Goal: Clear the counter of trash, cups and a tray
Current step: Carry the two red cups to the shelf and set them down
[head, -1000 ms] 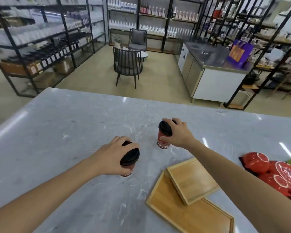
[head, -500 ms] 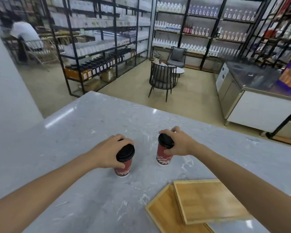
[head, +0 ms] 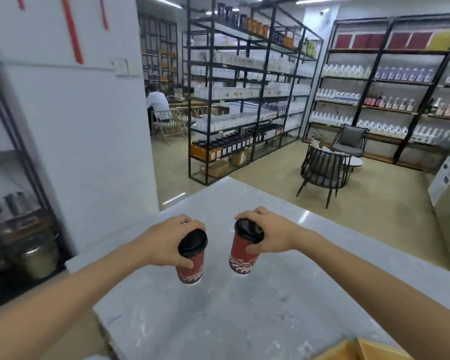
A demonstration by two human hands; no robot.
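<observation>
1. Left hand wrapped around the left cup, fingers curled over the far side of its black lid, thumb pressed on the red sleeve just below the rim at 6 o'clock of the lid.
2. Right hand clamped on the right cup the same way: fingers hooked over the far edge of the second black lid, thumb against the red wall underneath.
3. Both cups red with a pale pattern near the base, roughly upright, the right one leaning slightly; near each other but not touching, the right cup at 3 o'clock of the left one.
4. Cannot tell whether the cup bases rest on the counter or hang just above it; both sit over the grey marbled top, near its far-left corner.
5. Wooden tray cut off by the frame edge at 5 o'clock of the cups, well apart from them, a second wooden edge overlapping it.
6. Beyond the counter at 12 o'clock, black metal shelving stocked with bottles and boxes.
7. At 2 o'clock, a dark slatted chair on the beige floor, a grey armchair behind it.
8. At 11 o'clock, a seated person in a white top, back turned.
</observation>
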